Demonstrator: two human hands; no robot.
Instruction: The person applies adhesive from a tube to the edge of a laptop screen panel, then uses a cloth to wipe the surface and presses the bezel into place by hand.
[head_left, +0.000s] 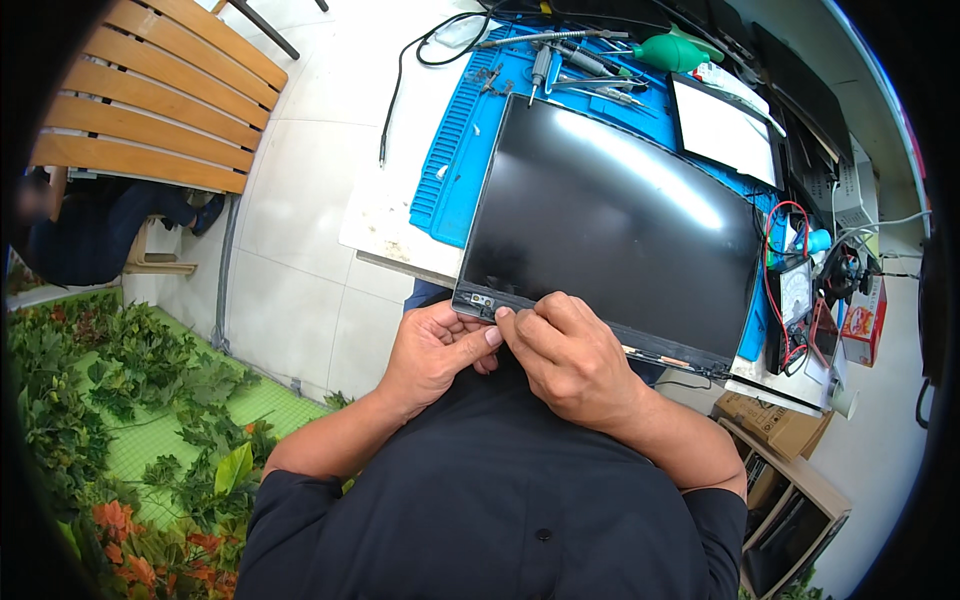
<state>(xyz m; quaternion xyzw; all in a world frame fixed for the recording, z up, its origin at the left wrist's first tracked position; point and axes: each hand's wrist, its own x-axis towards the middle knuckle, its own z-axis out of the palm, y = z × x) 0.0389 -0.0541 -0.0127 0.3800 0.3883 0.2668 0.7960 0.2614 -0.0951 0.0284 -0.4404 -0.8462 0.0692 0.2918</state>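
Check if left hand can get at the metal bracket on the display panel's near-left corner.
Likely yes: the left hand is just below that corner and the metal bracket shows uncovered, though the right hand, close by, may crowd it.

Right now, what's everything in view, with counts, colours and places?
Screen: one, black, centre
Mat: one, blue, under screen
Table: one, white, under mat
Tools: several, mostly grey, mat's far side
Bulb blower: one, green, top, right of centre
Panel: one, white-faced, right of tools
Box: one, red, far right
Carton: one, brown, lower right
Slatted wooden furniture: one, orange-brown, upper left
Leaves: many, green and orange, lower left
Other person: one, dark clothes, far left
Shirt: one, black, bottom
Left grip: one, bare hand, screen's lower-left corner
Right grip: one, bare hand, beside left grip
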